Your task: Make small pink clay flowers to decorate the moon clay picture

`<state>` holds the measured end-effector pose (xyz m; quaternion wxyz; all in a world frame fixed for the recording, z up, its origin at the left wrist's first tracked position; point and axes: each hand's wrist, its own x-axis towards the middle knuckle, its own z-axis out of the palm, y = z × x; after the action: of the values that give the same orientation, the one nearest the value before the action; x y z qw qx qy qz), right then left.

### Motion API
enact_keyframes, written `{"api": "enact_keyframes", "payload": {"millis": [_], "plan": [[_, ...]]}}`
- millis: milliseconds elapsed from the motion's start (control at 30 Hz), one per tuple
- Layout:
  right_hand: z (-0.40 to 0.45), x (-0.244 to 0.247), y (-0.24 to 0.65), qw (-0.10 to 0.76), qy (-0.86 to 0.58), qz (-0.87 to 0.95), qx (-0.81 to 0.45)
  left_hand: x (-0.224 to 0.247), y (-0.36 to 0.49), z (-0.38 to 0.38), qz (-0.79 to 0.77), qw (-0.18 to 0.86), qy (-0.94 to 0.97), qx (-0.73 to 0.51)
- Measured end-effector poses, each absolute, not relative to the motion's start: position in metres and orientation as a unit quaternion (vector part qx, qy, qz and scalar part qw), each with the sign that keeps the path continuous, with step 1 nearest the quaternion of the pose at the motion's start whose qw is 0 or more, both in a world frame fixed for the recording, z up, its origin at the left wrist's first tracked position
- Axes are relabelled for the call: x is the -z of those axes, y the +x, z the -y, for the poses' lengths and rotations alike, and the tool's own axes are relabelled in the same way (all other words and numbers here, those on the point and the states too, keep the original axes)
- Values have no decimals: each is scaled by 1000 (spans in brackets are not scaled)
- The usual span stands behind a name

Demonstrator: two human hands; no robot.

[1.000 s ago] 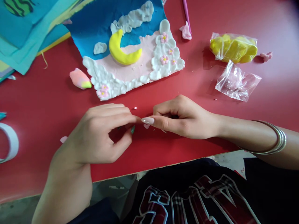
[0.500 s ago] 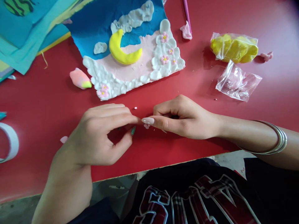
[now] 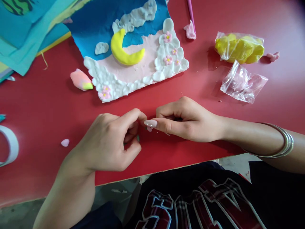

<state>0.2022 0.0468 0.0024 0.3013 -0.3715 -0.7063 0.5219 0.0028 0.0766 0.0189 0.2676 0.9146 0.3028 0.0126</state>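
A small pale pink flower piece [image 3: 149, 128] lies on the red table under my right thumb tip. My right hand [image 3: 183, 121] has its fingers curled, with the thumb and forefinger close together beside that piece. My left hand [image 3: 114, 140] is curled too, its forefinger tip touching the right thumb; the fingertips are partly hidden. Beyond the hands rests a clay picture [image 3: 128, 73] with a yellow moon [image 3: 119, 51], white clouds and small pink flowers with yellow centres.
Bagged yellow clay [image 3: 239, 49] and bagged pink clay [image 3: 240, 82] lie at the right. A pink tool [image 3: 191, 14] is at the top. Pink-yellow clay [image 3: 81, 80], a pink bit [image 3: 65, 142], a white tape roll [image 3: 10, 146] and teal sheets [image 3: 21, 41] are leftward.
My left hand has drawn its fingers in, with the forefinger more bent and the thumb a little further right. The right hand has hardly moved. The pink bit at the left is now fully visible.
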Motion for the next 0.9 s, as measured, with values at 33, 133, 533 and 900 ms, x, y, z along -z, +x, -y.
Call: {"api": "enact_keyframes", "payload": {"millis": [33,133,533,900], "plan": [[-46,-2,202,302,-370,714,-513,-18,3,-77,-304,262,915,-24],[-43,0,202,298,-357,753,-467,-19,2,-80,-308,246,918,-49],[-42,5,204,251,-367,841,-309,-20,-1,-80,-333,240,909,-74],[-42,9,206,195,-344,888,-236,-21,0,-81,-342,252,903,-60]]}}
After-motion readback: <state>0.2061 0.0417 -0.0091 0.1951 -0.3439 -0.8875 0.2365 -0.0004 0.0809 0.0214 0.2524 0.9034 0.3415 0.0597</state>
